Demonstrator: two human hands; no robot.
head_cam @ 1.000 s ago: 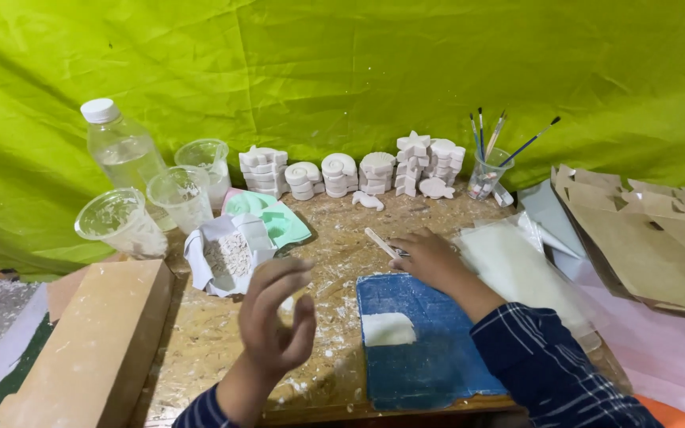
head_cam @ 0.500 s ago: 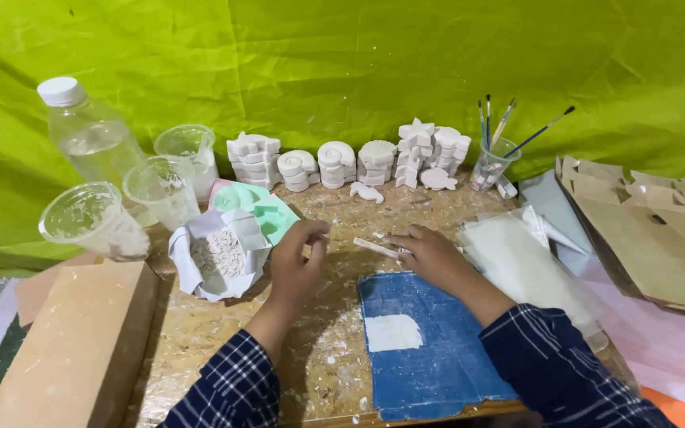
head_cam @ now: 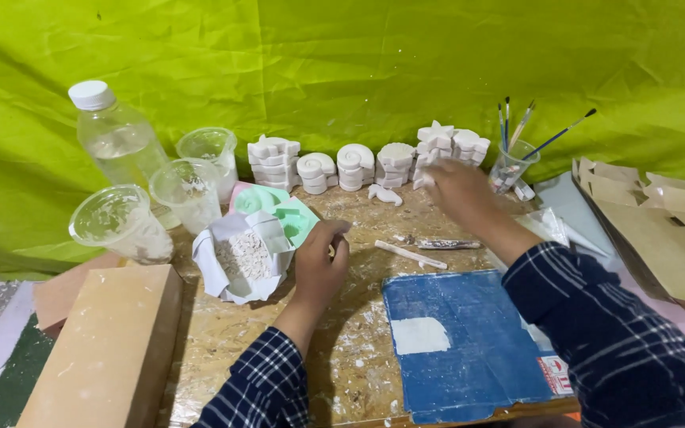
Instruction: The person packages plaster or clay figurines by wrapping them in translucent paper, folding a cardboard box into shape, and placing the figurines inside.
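Head view
Left hand (head_cam: 320,265): curled loosely at the desk's middle, fingers together, touching the green mould's near edge; whether it grips anything, I cannot tell.
Right hand (head_cam: 460,192): reaches to the desk's back edge, fingers spread and blurred, at the casts just left of the brush cup; whether it grasps one cannot be told.
Casts (head_cam: 356,166): white plaster pieces in short stacks, shell, star and round shapes, lined along the back edge against the green cloth; one small piece lies loose in front.
Mould (head_cam: 295,218): pale green, soft-looking, with hollows, partly under a pink one, left of centre.
Powder bag (head_cam: 241,255): white bag folded open, coarse white powder inside, just left of the left hand.
Cups (head_cam: 120,222): three clear plastic ones, smeared white, by the left edge; a capped bottle (head_cam: 116,139) stands behind them.
Brush cup (head_cam: 510,166): clear, holding thin brushes, back right.
Sticks (head_cam: 410,254): a white one and a dark one lie between the hands.
Blue sheet (head_cam: 477,341): at the front edge, with a white patch.
Desk (head_cam: 358,372): chipboard, white-spattered; bare room lies near the front, between bag and sheet.
Block (head_cam: 105,349): tan, off the left front corner.
Cardboard (head_cam: 660,238): off the right edge.
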